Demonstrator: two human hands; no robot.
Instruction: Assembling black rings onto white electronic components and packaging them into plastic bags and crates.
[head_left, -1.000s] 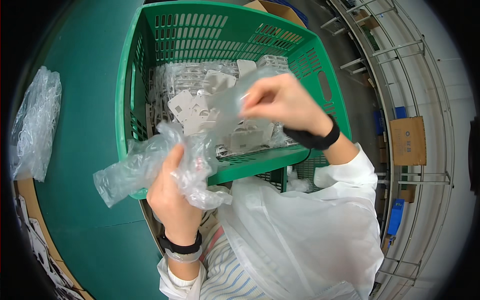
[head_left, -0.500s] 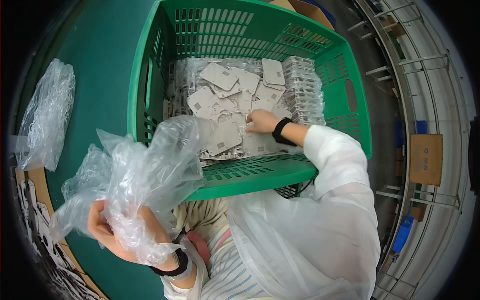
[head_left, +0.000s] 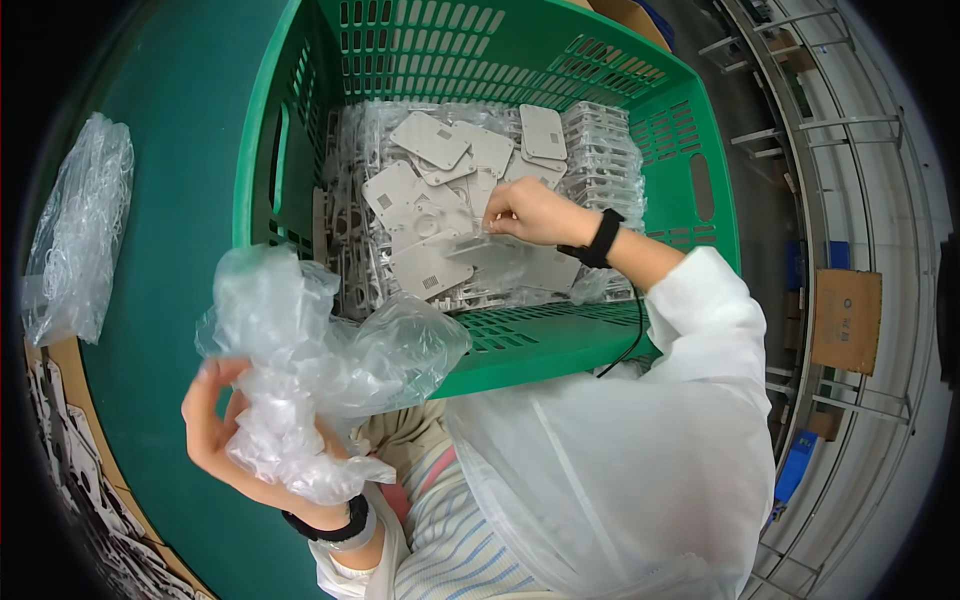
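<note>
At the lower left, my left hand (head_left: 222, 440) is curled around a crumpled clear plastic bag (head_left: 290, 325). The bag spreads up and across the near left corner of a green plastic basket (head_left: 530, 352). Inside the basket my right hand (head_left: 545, 213) is closed in a pinch on a thin light-grey plastic plate (head_left: 485, 252), which is tilted and blurred. Under and beyond it lies a loose pile of similar grey plates (head_left: 432, 140), with rounded corners and small slotted grilles. My left palm is partly covered by the bag.
Stacked parts in clear wrap (head_left: 605, 165) line the basket's right side. Another bundle of clear plastic (head_left: 85, 230) lies on the green table (head_left: 175, 170). Dark and pale flat parts (head_left: 85, 465) sit at the lower left. A metal rack with a cardboard box (head_left: 846, 320) stands right.
My right hand has risen slightly from the pile, lifting a grey plate. My left hand's bag has shifted down and its loose end now droops over the basket's near edge.
</note>
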